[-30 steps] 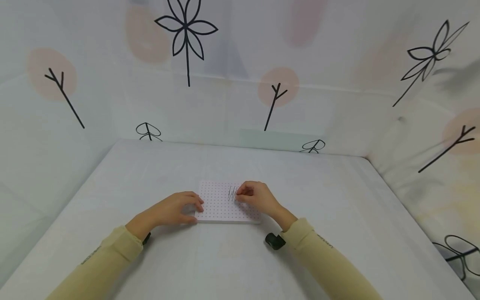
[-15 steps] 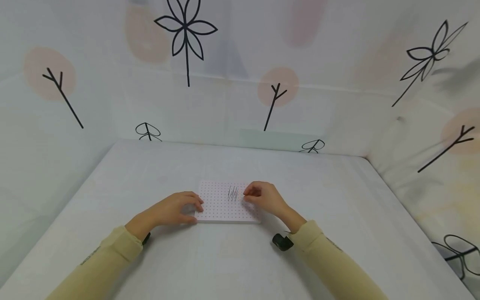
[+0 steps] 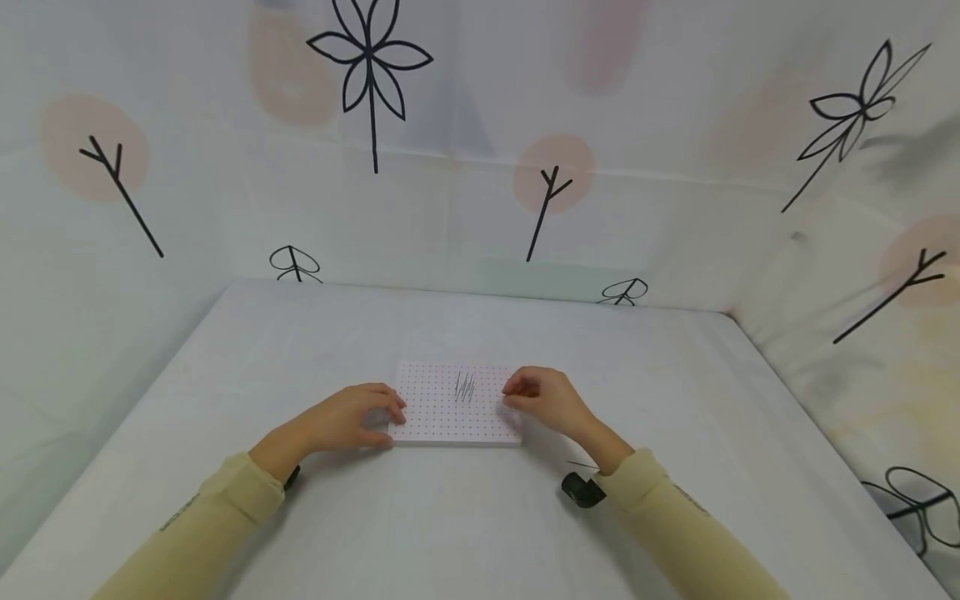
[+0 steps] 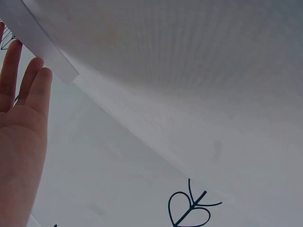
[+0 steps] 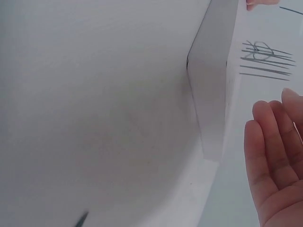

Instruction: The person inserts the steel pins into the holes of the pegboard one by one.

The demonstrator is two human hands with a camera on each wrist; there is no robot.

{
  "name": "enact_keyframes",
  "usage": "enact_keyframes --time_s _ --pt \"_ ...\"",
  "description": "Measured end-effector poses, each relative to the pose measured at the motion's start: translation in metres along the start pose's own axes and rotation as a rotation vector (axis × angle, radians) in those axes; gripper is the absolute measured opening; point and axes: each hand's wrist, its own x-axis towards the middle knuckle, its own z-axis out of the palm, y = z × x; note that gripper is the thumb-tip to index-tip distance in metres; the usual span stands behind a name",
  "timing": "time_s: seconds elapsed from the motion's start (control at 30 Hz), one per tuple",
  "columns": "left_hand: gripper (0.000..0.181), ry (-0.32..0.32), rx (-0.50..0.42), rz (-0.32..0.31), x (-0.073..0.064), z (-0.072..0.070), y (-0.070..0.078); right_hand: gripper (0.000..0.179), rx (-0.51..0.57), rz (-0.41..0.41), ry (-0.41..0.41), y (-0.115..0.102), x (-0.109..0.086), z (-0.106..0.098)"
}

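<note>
A white board (image 3: 427,417) with a grid of small holes lies on the table. Several thin dark metal pins (image 3: 465,387) stand in its upper middle, leaning slightly; the right wrist view shows the same pins (image 5: 266,61) in a row. My left hand (image 3: 348,418) rests at the board's left side, thumb by the front corner; its fingers (image 4: 39,87) lie fairly straight against the edge in the left wrist view. My right hand (image 3: 549,402) hovers over the board's right edge, fingers loosely bent, with nothing showing between them in the right wrist view (image 5: 277,156).
One thin dark pin (image 3: 581,464) lies on the white table (image 3: 465,517), right by my right wrist and its black wrist camera (image 3: 582,490). Patterned cloth walls (image 3: 450,217) with flower and twig drawings enclose the table behind and at both sides.
My right hand has drawn away from the pins to the right, out to the board's right edge. The pins stay standing; the left hand and board stay in place.
</note>
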Motion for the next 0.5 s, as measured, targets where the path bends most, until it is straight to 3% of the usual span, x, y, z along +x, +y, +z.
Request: enact_keyframes --time_s 0.5 --pt "0.02 0.003 0.023 0.018 0.0 -0.001 0.002 0.009 -0.033 0.035 0.014 0.009 -0.018 -0.014"
